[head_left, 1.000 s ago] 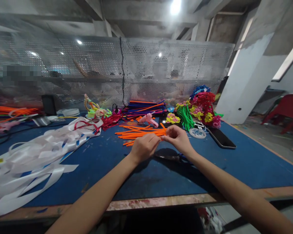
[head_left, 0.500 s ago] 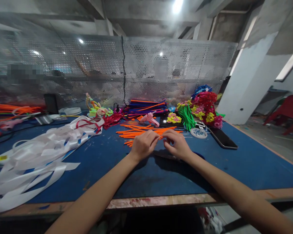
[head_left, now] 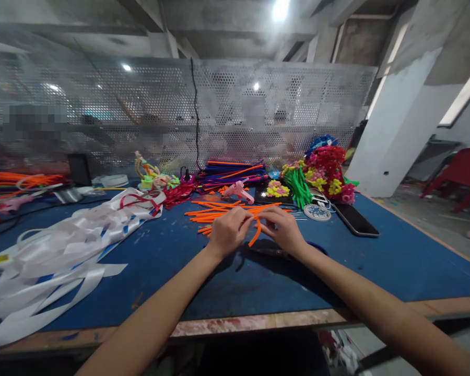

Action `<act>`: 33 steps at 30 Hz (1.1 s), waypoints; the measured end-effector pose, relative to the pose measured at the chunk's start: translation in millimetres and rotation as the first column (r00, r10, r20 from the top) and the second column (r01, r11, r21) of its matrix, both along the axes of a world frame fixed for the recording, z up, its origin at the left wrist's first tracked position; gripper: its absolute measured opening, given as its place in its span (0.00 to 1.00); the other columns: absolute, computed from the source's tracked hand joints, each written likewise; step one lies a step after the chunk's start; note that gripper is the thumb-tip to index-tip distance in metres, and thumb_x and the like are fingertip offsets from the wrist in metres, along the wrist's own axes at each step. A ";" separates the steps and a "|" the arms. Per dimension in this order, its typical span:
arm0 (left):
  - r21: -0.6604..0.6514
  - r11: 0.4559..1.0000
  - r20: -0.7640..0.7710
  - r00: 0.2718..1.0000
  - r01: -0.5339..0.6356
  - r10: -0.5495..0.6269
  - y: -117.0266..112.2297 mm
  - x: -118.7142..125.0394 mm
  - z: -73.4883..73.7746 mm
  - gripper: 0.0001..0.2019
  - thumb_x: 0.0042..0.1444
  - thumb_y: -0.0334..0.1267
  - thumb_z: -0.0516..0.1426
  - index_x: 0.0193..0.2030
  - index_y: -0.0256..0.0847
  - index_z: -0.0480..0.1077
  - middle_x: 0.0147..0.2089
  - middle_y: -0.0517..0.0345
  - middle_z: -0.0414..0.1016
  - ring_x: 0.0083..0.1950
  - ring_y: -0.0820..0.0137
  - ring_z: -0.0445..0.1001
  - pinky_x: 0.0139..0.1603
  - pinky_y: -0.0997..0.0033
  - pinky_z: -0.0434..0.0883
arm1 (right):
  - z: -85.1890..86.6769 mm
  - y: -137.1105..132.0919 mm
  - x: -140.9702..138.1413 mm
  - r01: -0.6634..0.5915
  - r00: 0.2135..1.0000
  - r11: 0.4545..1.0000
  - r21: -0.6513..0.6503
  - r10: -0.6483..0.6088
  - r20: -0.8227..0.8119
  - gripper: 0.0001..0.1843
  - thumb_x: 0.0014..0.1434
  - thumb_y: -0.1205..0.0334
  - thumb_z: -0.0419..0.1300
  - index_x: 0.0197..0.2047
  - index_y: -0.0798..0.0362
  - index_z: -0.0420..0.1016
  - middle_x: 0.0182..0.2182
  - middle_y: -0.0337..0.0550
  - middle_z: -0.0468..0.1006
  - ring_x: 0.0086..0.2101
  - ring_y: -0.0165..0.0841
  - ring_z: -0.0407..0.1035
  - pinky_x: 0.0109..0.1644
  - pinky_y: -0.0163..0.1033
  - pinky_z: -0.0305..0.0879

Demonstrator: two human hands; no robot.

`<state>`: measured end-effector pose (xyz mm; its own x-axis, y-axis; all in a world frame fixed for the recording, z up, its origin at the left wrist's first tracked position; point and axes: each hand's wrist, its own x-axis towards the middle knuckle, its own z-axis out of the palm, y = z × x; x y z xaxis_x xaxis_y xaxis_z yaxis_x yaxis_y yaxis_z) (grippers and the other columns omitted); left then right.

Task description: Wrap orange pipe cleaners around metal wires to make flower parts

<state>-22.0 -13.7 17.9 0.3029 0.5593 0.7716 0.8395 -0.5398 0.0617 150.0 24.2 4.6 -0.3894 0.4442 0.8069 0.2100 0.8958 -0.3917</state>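
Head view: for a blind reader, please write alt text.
A left hand and right hand hold one curved orange pipe cleaner between them above a blue table. Behind them lie more orange stems, a pink glue gun and bright flowers; white ribbon sprawls at left.

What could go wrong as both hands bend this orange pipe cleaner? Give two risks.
1. The orange pipe cleaner curls down between the left hand and right hand; its free end could slip the grip.
2. The loose orange pile lies just behind both hands; a nudge may scatter it.
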 end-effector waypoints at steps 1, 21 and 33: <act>0.001 1.000 0.011 1.000 -0.001 0.001 0.2 -0.1 0.2 0.08 0.60 0.38 0.50 0.34 0.39 0.67 0.32 0.57 0.73 0.35 0.70 0.73 0.34 0.74 0.66 | 1.3 -0.7 0.1 -0.001 1.000 0.999 -0.039 0.001 -0.021 0.07 0.56 0.61 0.59 0.38 0.53 0.75 0.33 0.44 0.74 0.24 0.27 0.62 0.27 0.32 0.60; 0.123 0.989 -0.229 0.972 0.085 -0.055 -3.2 -1.3 -1.7 0.06 0.60 0.34 0.50 0.35 0.39 0.67 0.32 0.57 0.74 0.34 0.69 0.72 0.33 0.73 0.66 | 5.3 9.6 1.9 -0.219 0.968 0.563 -0.797 0.022 -0.251 0.18 0.34 0.51 0.70 0.20 0.56 0.70 0.15 0.34 0.67 0.17 0.22 0.56 0.22 0.31 0.50; -0.036 0.996 -0.025 0.997 0.078 -0.079 -4.5 2.4 -1.1 0.08 0.60 0.37 0.50 0.33 0.39 0.67 0.31 0.56 0.73 0.34 0.70 0.72 0.35 0.73 0.67 | 6.6 4.8 -2.7 -0.258 0.929 0.685 -0.681 -0.018 -0.371 0.16 0.36 0.54 0.70 0.24 0.55 0.73 0.21 0.37 0.74 0.23 0.27 0.65 0.28 0.33 0.60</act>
